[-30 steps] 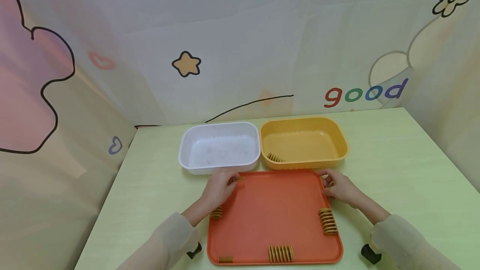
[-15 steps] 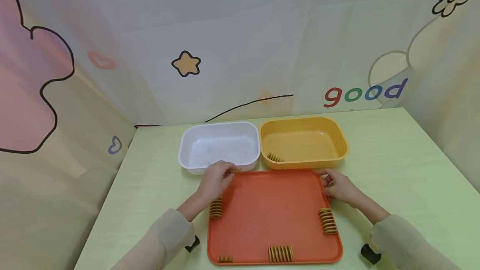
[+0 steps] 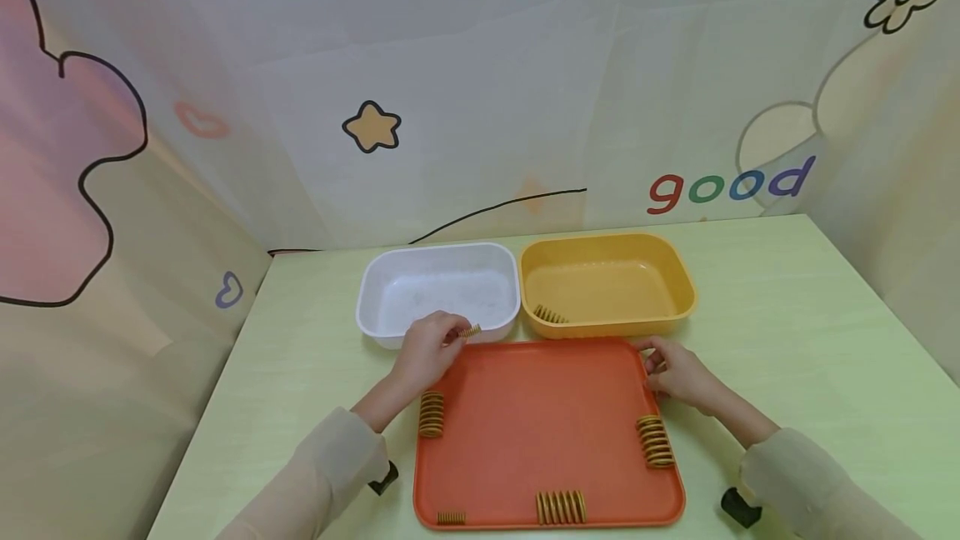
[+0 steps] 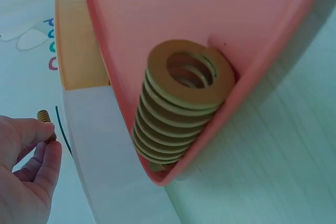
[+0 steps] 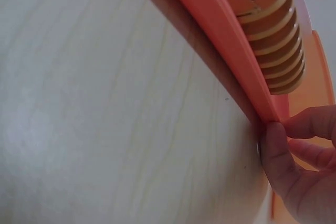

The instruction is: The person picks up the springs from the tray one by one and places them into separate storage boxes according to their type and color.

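My left hand (image 3: 427, 350) pinches a small golden coil spring (image 3: 470, 330) between thumb and fingertips, by the near rim of the white bin (image 3: 369, 330). In the left wrist view the small spring (image 4: 43, 116) sticks up out of the pinch. With thumb and fingers my right hand (image 3: 678, 373) holds the rim of the red tray (image 3: 547, 423) near its far right corner; the right wrist view shows the thumb (image 5: 275, 153) against the rim's outside. Thick springs lie along the tray's left (image 3: 431, 415), right (image 3: 656, 442) and near (image 3: 561, 508) edges.
Another small spring (image 3: 452, 517) lies in the tray's near left corner. The yellow bin (image 3: 611, 328), right of the white one, holds a spring (image 3: 550, 315) at its near left. Both bins stand just behind the tray on a pale green table (image 3: 787, 315), before a printed cloth backdrop.
My left hand has lifted the small spring from the tray's far left corner and carried it away from me to the white bin's near rim. The right hand stays on the tray.
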`<state>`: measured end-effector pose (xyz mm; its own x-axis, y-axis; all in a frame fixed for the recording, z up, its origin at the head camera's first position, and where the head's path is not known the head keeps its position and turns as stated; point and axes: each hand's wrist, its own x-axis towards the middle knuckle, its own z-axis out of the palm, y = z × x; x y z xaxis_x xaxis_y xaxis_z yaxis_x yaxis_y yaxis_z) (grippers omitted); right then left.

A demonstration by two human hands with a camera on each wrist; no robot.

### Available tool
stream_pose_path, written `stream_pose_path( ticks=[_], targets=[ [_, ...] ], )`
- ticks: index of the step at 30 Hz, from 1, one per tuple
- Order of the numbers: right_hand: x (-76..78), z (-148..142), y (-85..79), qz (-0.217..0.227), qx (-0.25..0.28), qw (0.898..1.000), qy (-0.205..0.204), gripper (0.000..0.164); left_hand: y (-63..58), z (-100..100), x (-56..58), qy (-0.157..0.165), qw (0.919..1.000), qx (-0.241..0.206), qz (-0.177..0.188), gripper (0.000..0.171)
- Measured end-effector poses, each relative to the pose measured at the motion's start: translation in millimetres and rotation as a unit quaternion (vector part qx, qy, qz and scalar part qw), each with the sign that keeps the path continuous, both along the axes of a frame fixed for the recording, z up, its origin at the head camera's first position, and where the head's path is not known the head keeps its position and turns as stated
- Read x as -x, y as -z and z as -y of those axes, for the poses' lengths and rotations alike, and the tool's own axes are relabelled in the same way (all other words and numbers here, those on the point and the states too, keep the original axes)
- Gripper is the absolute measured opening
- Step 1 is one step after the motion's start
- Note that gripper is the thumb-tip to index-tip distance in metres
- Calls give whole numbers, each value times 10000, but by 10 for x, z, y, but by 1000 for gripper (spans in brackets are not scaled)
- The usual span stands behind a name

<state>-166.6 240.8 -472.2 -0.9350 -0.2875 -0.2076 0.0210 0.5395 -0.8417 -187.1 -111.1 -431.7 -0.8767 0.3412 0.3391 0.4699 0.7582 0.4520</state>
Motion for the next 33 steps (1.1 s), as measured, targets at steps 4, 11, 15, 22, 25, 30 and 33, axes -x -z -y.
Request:
stream_pose_path(
  ticks=[4,11,15,22,25,30,33],
  targets=[
    [1,-3,2,-2,7,10000,-9,49,24,13,28,11,10000,-43,-7,14],
    [2,-2,-5,18,5,10000,-5,48,25,36,79,-15,9999,-103,-121,14],
    [1,0,-9,26,-6,10000,-4,48,6,53,108,-76,9999,-119,-41,14],
    [0,-4,-3,55,-13,10000,-14,48,50,85,169,-229,9996,-167,20,13],
    [-3,-6,-2,61,5,10000,-17,49,60,93,182,-286,9992,-262,54,13],
    [-7,-5,-9,31,23,10000,-37,49,81,111,219,-358,9986,-371,117,13],
    [-8,-2,-15,9,31,10000,-48,49,82,117,242,-396,9982,-419,164,13]
  ],
)
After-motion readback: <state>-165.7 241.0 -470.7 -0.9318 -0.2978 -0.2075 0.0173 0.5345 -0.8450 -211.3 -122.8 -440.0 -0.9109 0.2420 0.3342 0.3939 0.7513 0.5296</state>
